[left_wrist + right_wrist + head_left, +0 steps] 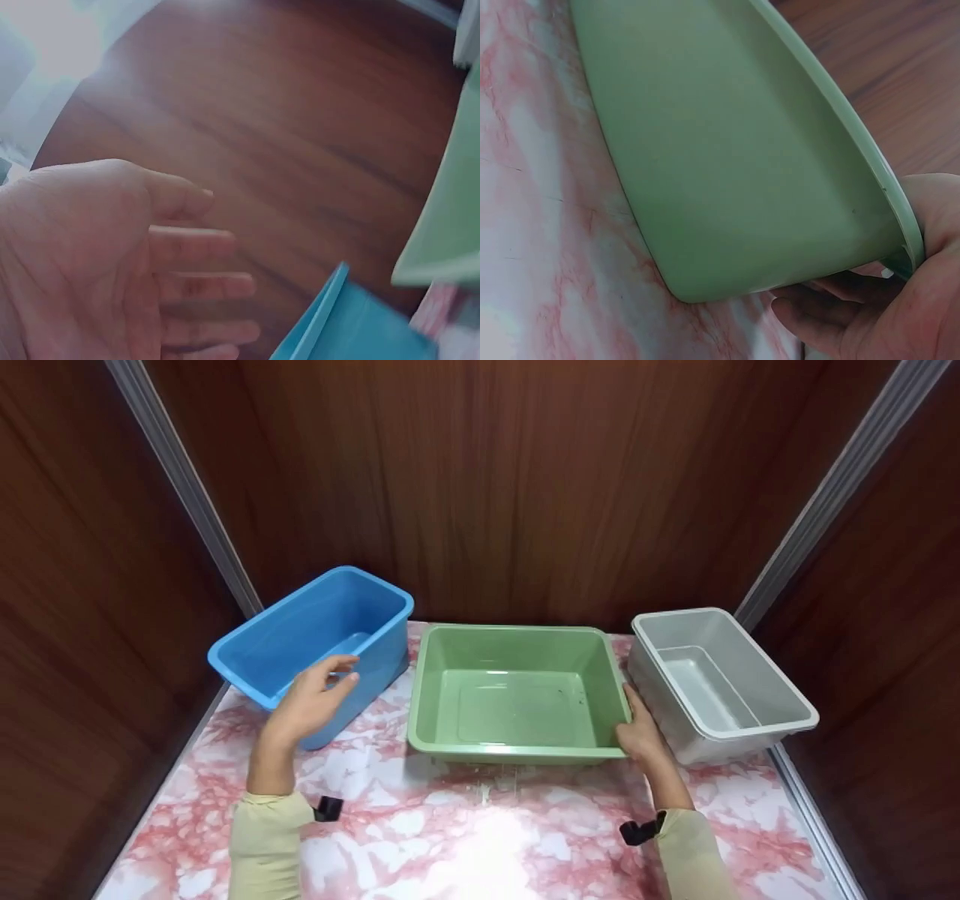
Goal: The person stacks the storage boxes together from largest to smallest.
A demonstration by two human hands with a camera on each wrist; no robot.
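Note:
A green plastic basin point(517, 709) stands in the middle of the marbled table. My right hand point(641, 733) is at its right end, near the front corner. In the right wrist view the fingers point(817, 307) lie under the rim against the outer wall, with the thumb on the rim's other side. My left hand point(311, 701) is raised in front of the blue bin point(375, 660), overlapping its near edge in the head view. Its fingers point(206, 287) are spread and loosely extended, and the palm holds nothing.
A pale grey bin point(667, 697) stands at the right, close beside the basin and my right hand. Dark wood panels point(510, 495) close off the back and both sides. Metal strips point(817, 825) run along the table's edges.

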